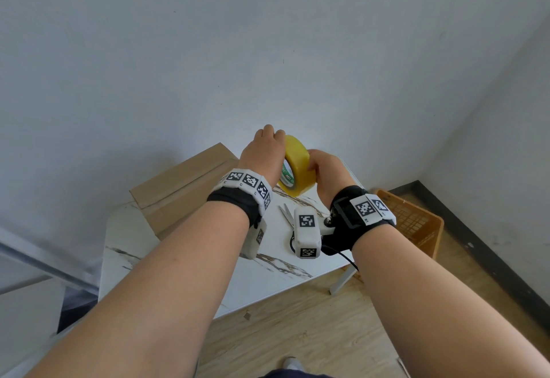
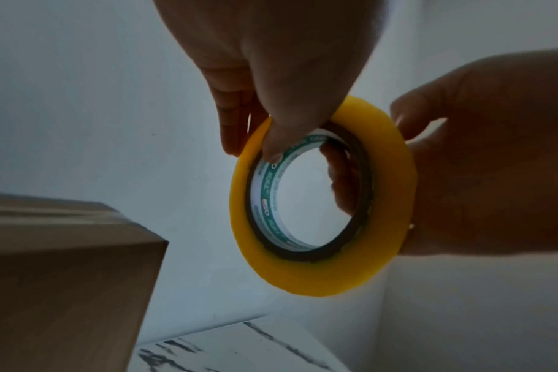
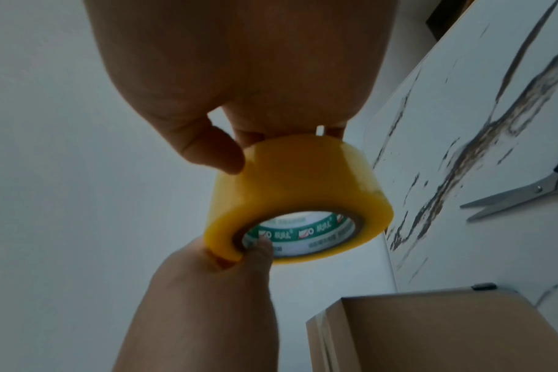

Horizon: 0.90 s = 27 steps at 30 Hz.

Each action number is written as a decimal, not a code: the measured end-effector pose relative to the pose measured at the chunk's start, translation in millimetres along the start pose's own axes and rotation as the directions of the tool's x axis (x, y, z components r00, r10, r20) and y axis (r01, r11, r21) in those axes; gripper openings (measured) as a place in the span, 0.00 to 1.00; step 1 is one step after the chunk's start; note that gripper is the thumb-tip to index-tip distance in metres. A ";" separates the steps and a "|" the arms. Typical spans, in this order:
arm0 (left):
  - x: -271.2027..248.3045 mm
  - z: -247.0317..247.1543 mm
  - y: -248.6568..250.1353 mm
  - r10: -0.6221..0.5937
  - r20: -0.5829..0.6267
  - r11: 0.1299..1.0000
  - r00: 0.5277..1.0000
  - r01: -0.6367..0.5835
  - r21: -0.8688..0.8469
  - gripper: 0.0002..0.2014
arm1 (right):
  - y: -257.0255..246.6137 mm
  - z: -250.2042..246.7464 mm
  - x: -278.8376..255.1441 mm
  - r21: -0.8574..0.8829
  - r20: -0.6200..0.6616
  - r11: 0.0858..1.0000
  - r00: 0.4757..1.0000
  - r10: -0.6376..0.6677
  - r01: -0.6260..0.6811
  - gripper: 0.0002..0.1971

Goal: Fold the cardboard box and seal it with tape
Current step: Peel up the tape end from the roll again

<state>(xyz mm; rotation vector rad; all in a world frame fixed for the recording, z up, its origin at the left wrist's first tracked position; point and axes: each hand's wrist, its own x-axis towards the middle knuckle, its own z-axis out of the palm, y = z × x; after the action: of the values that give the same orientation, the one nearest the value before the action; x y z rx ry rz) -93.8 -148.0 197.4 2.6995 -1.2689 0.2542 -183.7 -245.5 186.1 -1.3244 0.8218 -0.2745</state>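
A yellow roll of tape [image 1: 299, 166] is held in the air above the table by both hands. My left hand [image 1: 265, 147] grips its left rim, with the thumb [image 2: 273, 148] inside the green-printed core and the fingers on the far face. My right hand [image 1: 323, 170] holds the roll's outer band from the right, thumb [image 3: 214, 151] pressed on the yellow surface [image 3: 290, 181]. The brown cardboard box [image 1: 178, 190] stands on the table to the left of the hands, its top flaps folded down. It also shows in the wrist views [image 2: 64, 276] [image 3: 430, 334].
Scissors [image 1: 286, 214] [image 3: 520, 198] lie partly open on the white marbled table [image 1: 184, 258], under my right wrist. An orange plastic basket [image 1: 412, 220] stands on the wooden floor to the right. A grey wall runs close behind the table.
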 end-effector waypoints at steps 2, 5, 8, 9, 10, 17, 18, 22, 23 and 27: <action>2.8 3.0 -5.2 -0.078 0.024 0.992 0.997 0.080 -0.101 0.17 | -2.9 -3.4 2.6 -0.032 0.006 0.999 1.000 0.017 -0.017 0.09; 6.0 7.3 -11.8 -0.127 0.075 0.963 0.989 0.141 -0.230 0.13 | -5.9 -7.5 -0.7 -0.100 -0.005 0.994 0.999 -0.031 0.031 0.13; 6.5 7.7 -14.7 -0.087 0.105 0.895 0.991 0.124 -0.428 0.25 | -3.4 -8.7 -3.8 -0.166 0.027 0.981 0.995 -0.097 0.100 0.06; 6.3 5.9 -13.7 -0.066 0.095 0.867 0.993 0.105 -0.487 0.28 | -1.2 -9.8 -3.1 -0.182 0.036 0.977 0.993 -0.110 0.114 0.08; 5.9 4.4 -12.0 -0.041 0.089 0.847 0.995 0.082 -0.525 0.29 | 1.4 -10.8 -1.6 -0.195 0.037 0.973 0.992 -0.119 0.124 0.10; -3.9 7.9 -1.7 0.009 0.046 0.868 0.999 0.015 -0.496 0.23 | 5.4 -11.4 -0.3 -0.196 0.020 0.971 0.991 -0.134 0.135 0.12; -5.0 8.6 -0.8 0.006 0.039 0.872 0.999 0.014 -0.488 0.22 | 6.1 -10.9 0.2 -0.191 0.013 0.973 0.991 -0.132 0.132 0.12; -6.9 7.7 3.1 0.025 0.012 0.908 1.000 -0.017 -0.418 0.22 | 9.8 -9.7 1.5 -0.211 0.002 0.971 0.994 -0.110 0.108 0.12; -7.2 7.6 3.8 0.040 0.014 0.922 0.999 -0.032 -0.386 0.22 | 10.7 -9.5 0.8 -0.223 0.002 0.969 0.994 -0.107 0.105 0.12; -8.6 8.3 5.6 0.072 0.046 0.945 0.996 -0.053 -0.322 0.22 | 12.6 -9.2 -1.2 -0.263 0.008 0.959 0.994 -0.110 0.108 0.14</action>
<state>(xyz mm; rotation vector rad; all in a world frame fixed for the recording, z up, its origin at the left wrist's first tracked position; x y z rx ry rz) -102.8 -146.8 187.8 2.4089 -1.2858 -0.0232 -194.0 -248.4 174.7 -1.6226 0.8123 -0.2628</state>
